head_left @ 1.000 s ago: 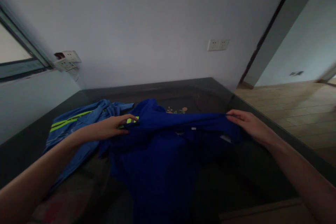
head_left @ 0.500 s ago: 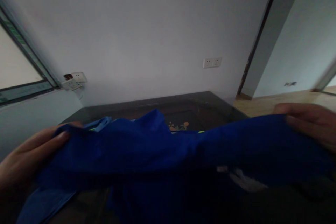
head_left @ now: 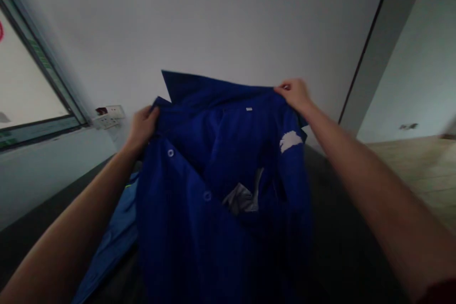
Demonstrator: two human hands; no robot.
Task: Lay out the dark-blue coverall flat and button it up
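Observation:
A dark blue buttoned work jacket (head_left: 185, 218) hangs upright from both hands, stretched between them in front of me. Its collar stands up along the top edge, and white buttons run down the left part. My left hand (head_left: 143, 126) is closed on the jacket's left shoulder area. At the upper right, my right hand (head_left: 294, 92) pinches the cloth beside the collar. A white patch shows on the right shoulder or sleeve, and a greyish lining or pocket shows in the opening. The lower end fades into shadow.
Behind the jacket is a dark table (head_left: 331, 218). A lighter blue garment (head_left: 116, 237) lies on it at the left. The wall (head_left: 228, 19) carries a socket (head_left: 109, 116) near the window (head_left: 32, 80). Pale floor (head_left: 423, 171) shows at the right.
Both hands have risen and come closer together. The jacket, formerly stretched sideways low in view, now hangs down with its collar and buttons showing.

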